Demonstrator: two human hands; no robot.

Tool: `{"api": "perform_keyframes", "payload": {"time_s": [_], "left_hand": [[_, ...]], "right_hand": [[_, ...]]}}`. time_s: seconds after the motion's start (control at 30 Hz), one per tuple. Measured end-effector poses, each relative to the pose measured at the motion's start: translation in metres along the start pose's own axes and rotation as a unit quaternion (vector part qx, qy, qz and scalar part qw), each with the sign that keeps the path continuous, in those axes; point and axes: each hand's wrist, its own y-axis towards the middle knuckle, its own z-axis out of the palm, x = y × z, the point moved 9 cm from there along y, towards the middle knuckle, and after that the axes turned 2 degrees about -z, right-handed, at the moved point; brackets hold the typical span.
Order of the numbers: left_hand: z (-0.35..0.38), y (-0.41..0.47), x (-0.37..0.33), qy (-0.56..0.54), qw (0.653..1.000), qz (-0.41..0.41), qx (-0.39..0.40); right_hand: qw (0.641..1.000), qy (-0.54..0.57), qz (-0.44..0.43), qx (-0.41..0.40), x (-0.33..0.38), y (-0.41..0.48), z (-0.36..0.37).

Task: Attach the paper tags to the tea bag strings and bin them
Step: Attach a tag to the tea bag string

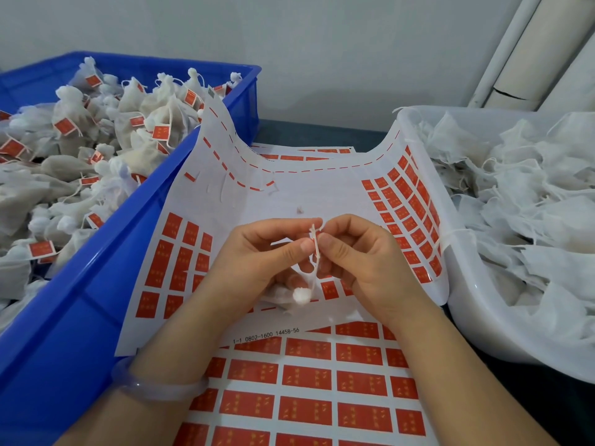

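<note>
My left hand [257,255] and my right hand [360,252] meet over the middle of the sticker sheet [289,194]. Both pinch the white string [316,246] of a tea bag [289,292], which hangs under my fingers, partly hidden by them. Red paper tags [180,262] remain in rows on the left and right sides of the curled sheet. No red tag is visible on the string. A second sheet of red tags [306,378] lies flat below my wrists.
A blue crate [96,284] on the left holds several tea bags with red tags. A white tub [467,317] on the right holds several untagged white bags. The grey wall and a white pipe [502,53] stand behind.
</note>
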Motion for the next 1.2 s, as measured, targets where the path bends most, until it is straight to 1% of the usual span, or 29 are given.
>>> {"api": "perform_keyframes", "payload": {"time_s": [0.4, 0.53, 0.67, 0.73, 0.83, 0.93, 1.03, 1.2], "left_hand": [[0.0, 0.001, 0.0, -0.012, 1.0, 0.002, 0.007], [0.0, 0.001, -0.005, -0.006, 1.0, 0.021, 0.0], [-0.003, 0.002, -0.01, -0.01, 0.998, 0.049, -0.034], [-0.009, 0.003, -0.01, -0.021, 0.996, 0.055, -0.068], [-0.016, 0.003, -0.01, 0.004, 0.993, 0.056, -0.106], [-0.016, 0.002, -0.012, 0.015, 0.992, 0.062, -0.109], [-0.015, 0.002, -0.012, 0.004, 0.992, 0.062, -0.106], [-0.012, 0.002, -0.011, -0.02, 0.994, 0.053, -0.096]], "right_hand": [[1.0, 0.009, 0.004, 0.005, -0.003, 0.002, 0.002], [1.0, -0.009, -0.002, 0.001, -0.002, 0.0, 0.0], [1.0, -0.019, -0.001, -0.008, -0.001, 0.001, -0.003], [0.999, -0.04, -0.016, -0.016, 0.004, 0.001, -0.004], [0.997, -0.068, -0.041, -0.025, 0.01, -0.001, -0.002], [0.993, -0.099, -0.054, -0.04, 0.009, -0.001, -0.004], [0.992, -0.104, -0.054, -0.052, 0.008, -0.001, -0.008], [0.99, -0.114, -0.062, -0.05, 0.009, -0.001, -0.007]]}}
